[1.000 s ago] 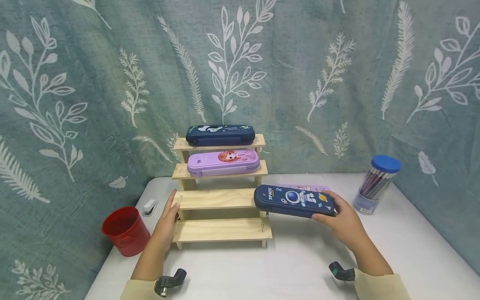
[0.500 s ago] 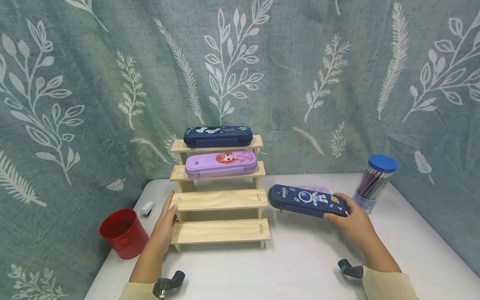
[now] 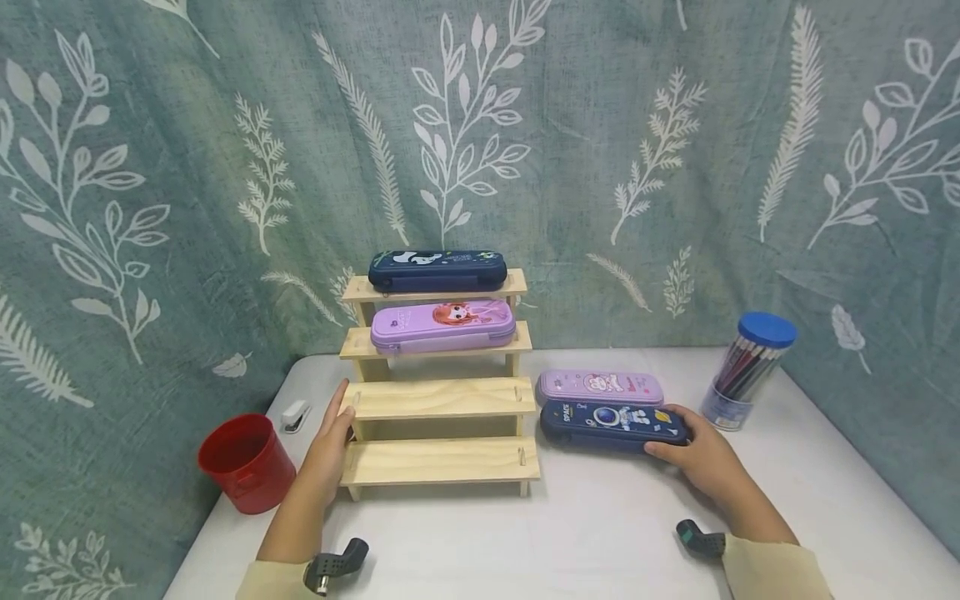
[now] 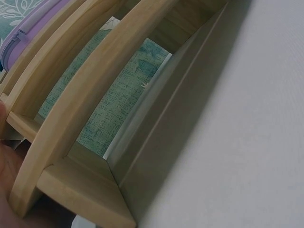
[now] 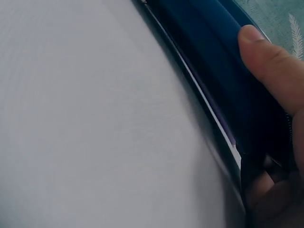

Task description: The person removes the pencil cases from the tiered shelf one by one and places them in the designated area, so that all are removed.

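Observation:
My right hand grips the right end of a navy pencil case printed with an astronaut and "SPACE". The thumb lies along its side in the right wrist view. Directly behind that case is a lilac pencil case with a cartoon figure. On the left, my left hand holds the left side of a four-step wooden rack, its thumb at a step's end; some fingers are hidden. A navy panda pencil case lies on the top step. One level down sits a purple pencil case showing a red-haired girl.
A red bucket stands left of the rack, with a small white stapler-like object behind it. At the right is a clear tub of pencils with a blue lid. A green leaf-patterned curtain borders the white table.
The astronaut pencil case has moved right and down, away from the rack, in my right hand. More of the lilac case behind it now shows. My left hand stays at the rack.

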The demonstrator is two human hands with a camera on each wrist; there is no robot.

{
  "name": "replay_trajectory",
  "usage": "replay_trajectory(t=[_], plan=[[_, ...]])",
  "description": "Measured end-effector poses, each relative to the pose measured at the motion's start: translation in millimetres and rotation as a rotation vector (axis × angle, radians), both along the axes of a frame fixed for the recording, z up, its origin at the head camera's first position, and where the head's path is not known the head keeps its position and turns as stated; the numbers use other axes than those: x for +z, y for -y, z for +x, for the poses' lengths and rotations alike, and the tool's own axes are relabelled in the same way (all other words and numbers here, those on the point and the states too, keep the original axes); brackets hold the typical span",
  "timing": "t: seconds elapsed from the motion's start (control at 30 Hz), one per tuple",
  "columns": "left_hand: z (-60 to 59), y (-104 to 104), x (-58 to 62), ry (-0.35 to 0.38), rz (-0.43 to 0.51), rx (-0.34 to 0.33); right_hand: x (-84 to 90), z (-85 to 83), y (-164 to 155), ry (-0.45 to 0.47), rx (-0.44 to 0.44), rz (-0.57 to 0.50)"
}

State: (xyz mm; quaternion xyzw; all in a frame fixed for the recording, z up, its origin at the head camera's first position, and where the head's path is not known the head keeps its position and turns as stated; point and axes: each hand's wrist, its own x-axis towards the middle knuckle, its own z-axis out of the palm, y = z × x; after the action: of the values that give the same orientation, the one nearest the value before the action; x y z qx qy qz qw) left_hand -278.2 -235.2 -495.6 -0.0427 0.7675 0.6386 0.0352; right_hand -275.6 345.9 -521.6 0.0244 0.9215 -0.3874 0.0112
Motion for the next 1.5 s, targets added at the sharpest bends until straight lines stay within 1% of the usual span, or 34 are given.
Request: replay_trajectory(t=[0.07,0.33,0.4,0.63,0.87,1.03,1.3,1.5], plan=[[-1.1,0,1.1,-0.008,0.0,-0.003,-2.5,-1.0,1,0.002,0.001,-0.003],[-0.7,0,1.3,0.013,-0.001,0.004,-8.2,-4.0,-1,0.002,0.002,0.027],[-0.4,0,0.9,0.015,-0.001,0.0,-7.5,-2.9,-2,0.008,-0.003,0.032],[-2.7,3,0.5,-0.018,-0.014,-0.001,-4.1,-0.9,0,0.021,-0.017,0.028],[-2.4,3,-1.6,0.007,-0.008,0.003,-3.6,-2.6,3,0.045,-0.007,0.045],[-1.5,1,-1.7,0.002,0.004,0.001,-3.5,-2.0,3,0.04,-0.012,0.049],[0.1,0,-1.0,-0.024,-0.009,-0.002,-0.6,-0.1,5,0.074,-0.038,0.034],[0.0,-1,0.1,-0.021,-0.005,0.0,5.6,3.0,8,0.063,-0.053,-0.003]])
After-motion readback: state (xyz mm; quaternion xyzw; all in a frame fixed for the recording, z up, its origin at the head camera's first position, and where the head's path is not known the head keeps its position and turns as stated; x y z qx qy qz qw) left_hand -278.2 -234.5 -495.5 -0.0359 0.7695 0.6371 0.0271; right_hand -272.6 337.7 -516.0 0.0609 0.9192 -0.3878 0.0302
